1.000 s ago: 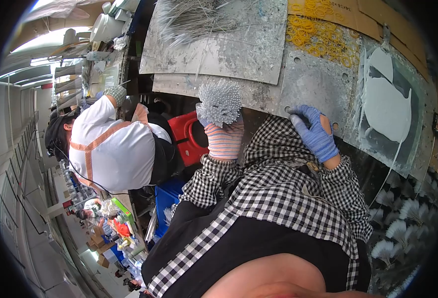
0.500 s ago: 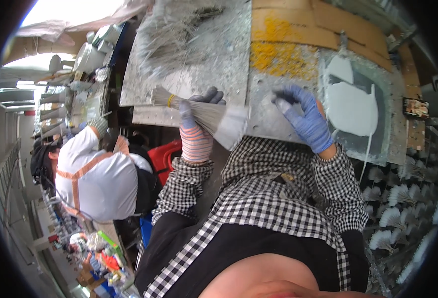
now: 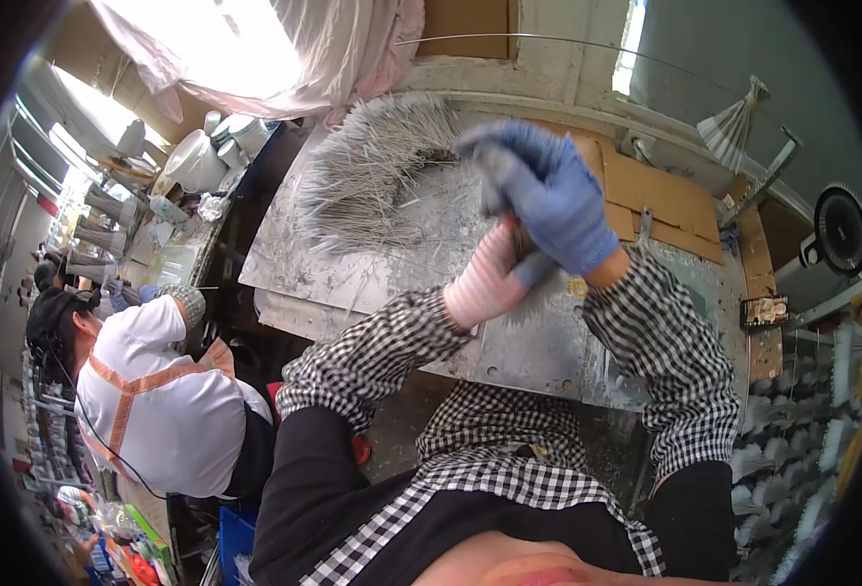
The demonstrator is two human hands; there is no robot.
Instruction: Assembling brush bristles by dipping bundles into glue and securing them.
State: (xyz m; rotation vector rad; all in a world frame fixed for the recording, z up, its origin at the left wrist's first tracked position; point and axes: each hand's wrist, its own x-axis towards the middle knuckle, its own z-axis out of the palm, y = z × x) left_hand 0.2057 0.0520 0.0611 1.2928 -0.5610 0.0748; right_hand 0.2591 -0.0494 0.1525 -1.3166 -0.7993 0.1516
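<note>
Keep your blue-gloved right hand (image 3: 548,200) wrapped tight over the striped-gloved left hand (image 3: 489,278), both clamped on the grey bristle bundle (image 3: 528,256) above the metal worktable (image 3: 392,264), loose bristle pile (image 3: 372,171) at ten o'clock.

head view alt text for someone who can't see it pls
Two gloved hands meet above a metal-topped bench: the right hand, in a blue glove, covers the left hand, in a pink striped glove. A pile of thin grey sticks lies behind; a co-worker in white sits left.
</note>
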